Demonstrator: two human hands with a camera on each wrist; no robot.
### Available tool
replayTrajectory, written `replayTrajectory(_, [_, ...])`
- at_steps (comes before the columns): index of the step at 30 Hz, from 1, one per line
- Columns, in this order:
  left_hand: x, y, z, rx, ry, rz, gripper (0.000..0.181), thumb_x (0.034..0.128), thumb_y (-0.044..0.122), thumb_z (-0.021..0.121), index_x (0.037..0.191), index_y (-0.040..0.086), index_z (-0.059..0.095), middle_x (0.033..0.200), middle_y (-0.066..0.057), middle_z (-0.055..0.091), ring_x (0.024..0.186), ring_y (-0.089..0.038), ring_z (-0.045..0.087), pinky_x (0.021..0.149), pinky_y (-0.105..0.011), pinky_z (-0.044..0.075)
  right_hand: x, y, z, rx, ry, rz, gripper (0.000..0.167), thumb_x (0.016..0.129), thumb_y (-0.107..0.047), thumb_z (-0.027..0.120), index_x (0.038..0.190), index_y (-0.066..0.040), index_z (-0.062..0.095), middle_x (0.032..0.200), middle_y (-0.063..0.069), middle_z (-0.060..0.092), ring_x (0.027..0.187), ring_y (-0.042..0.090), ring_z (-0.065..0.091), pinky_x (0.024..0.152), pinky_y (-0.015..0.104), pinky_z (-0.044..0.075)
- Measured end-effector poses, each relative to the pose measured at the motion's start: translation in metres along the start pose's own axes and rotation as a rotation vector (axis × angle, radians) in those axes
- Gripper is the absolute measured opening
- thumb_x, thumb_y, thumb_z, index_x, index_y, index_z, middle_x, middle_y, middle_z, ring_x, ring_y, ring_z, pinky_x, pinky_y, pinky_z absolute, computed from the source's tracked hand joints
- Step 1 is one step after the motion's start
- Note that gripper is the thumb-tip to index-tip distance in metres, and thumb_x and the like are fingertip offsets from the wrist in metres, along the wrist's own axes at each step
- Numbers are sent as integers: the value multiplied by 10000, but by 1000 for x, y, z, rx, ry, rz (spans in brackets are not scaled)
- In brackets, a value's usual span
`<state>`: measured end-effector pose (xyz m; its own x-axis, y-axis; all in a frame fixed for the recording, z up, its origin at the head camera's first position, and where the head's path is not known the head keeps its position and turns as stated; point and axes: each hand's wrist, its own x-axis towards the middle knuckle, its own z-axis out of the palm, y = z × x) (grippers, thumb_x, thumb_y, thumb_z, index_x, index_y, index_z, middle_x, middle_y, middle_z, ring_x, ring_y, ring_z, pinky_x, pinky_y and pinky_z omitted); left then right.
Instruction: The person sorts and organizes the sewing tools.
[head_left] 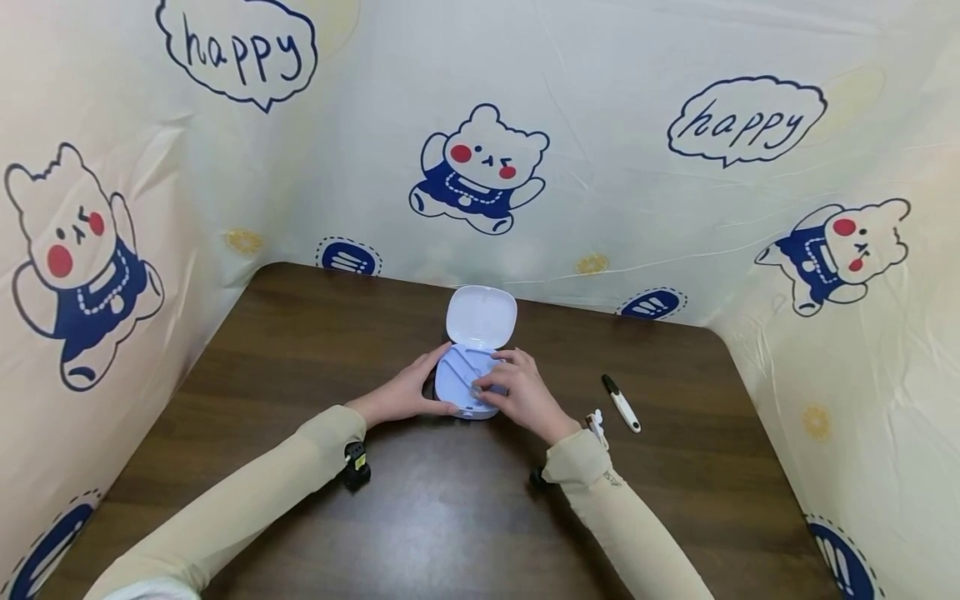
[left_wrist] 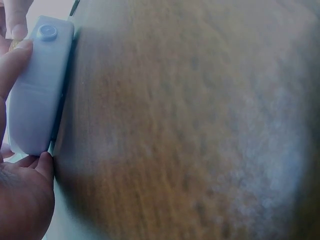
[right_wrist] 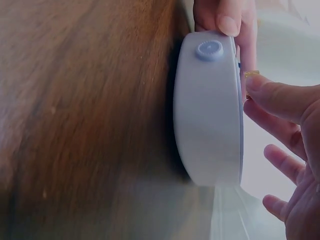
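A lavender plastic case [head_left: 454, 385] stands on the table with its rounded lid [head_left: 482, 317] raised at the back. Its inner tray shows a diagonal ridge. My left hand [head_left: 405, 392] grips the case by its left side, thumb at the front and fingers toward the back. Over the tray's right half, my right hand [head_left: 525, 400] pinches a small gold-coloured piece [right_wrist: 252, 73] between thumb and index finger; the other fingers are spread. Fingers hide most of that piece, so its kind is unclear. A round button [right_wrist: 209, 49] sits on the case's front wall.
To the right of my right hand lies a slim white tool with a black end [head_left: 621, 404]. The dark wooden table [head_left: 300, 333] is bordered by a printed curtain [head_left: 600, 208] at the back and sides.
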<state>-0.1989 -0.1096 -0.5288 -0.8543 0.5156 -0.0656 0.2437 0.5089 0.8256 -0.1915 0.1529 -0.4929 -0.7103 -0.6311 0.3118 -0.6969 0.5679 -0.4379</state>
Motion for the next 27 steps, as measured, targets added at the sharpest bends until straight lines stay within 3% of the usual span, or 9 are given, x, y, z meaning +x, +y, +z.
replayTrajectory(9, [1,1,0,11,4,13,1148,857,443,858,1678,109,128,1678,-233,236,1520,-405,297,1203,-600,288,8,-4,0,-35,-39,-2,158,887,-131,841,1045,-127,838,1031,46,776,1303,381,532,1152,622,289])
replayTrajectory(27, [3,-5,1,2,13,31,1144,854,431,863,1679,119,136,1671,-229,255,1513,-393,305,1190,-597,307,14,-4,11,-108,1,-88,147,855,-143,870,998,-166,842,935,0,702,1266,367,538,1118,672,314])
